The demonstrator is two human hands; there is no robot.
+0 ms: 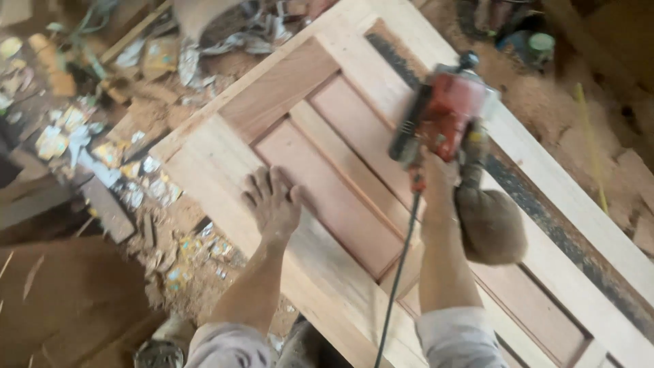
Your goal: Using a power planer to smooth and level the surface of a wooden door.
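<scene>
While left hand (272,203) steadies door (320,272), sander (446,112) gripped.

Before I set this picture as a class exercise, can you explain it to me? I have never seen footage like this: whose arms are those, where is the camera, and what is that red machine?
The single picture comes from a camera worn on a person's head, looking down, so both arms belong to that person. No robot is involved.

The big pale thing is a wooden panelled door lying flat, seemingly raised above the ground. The left hand rests palm down on it, fingers spread, holding nothing. The right hand grips a red power sander that sits on the door. A brown dust bag hangs from the sander, and a black cord runs back towards the person.

Around the door the ground is covered in sawdust, with wood offcuts and paper scraps on the left. The picture is slightly blurred.
</scene>
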